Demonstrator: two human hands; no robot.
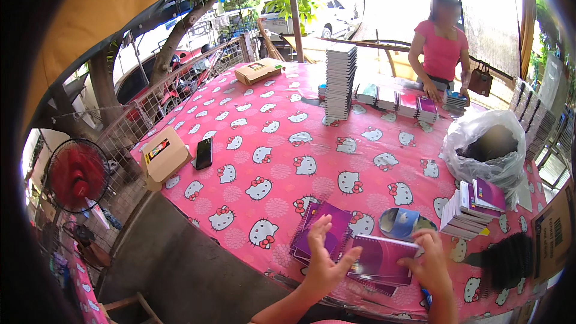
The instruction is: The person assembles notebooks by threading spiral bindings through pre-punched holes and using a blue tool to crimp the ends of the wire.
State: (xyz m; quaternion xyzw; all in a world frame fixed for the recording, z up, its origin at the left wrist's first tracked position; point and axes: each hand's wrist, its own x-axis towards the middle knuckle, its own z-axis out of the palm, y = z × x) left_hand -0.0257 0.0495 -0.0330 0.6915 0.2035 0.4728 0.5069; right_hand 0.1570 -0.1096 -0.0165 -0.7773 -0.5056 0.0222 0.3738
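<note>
My right hand (433, 267) grips the right edge of a purple spiral notebook (384, 256), thumb on its cover. Under it lie other purple notebooks (375, 287). My left hand (324, 264) is open, its fingers spread beside the notebook's left end and in front of a pile of purple spiral notebooks (331, 219). Just beyond the held notebook lies a rounded blue-and-white thing (399, 222) whose kind I cannot make out. A thin blue object (426, 297), perhaps a pen, shows beside my right wrist.
Right of my hands stand a purple-covered notebook stack (462, 216), a plastic bag (510, 135), a black bristly bundle (509, 261) and a carton (553, 234). A tall notebook stack (340, 81) rises farther back. A phone (204, 153) lies left. Across the table, a person (441, 48) handles notebooks.
</note>
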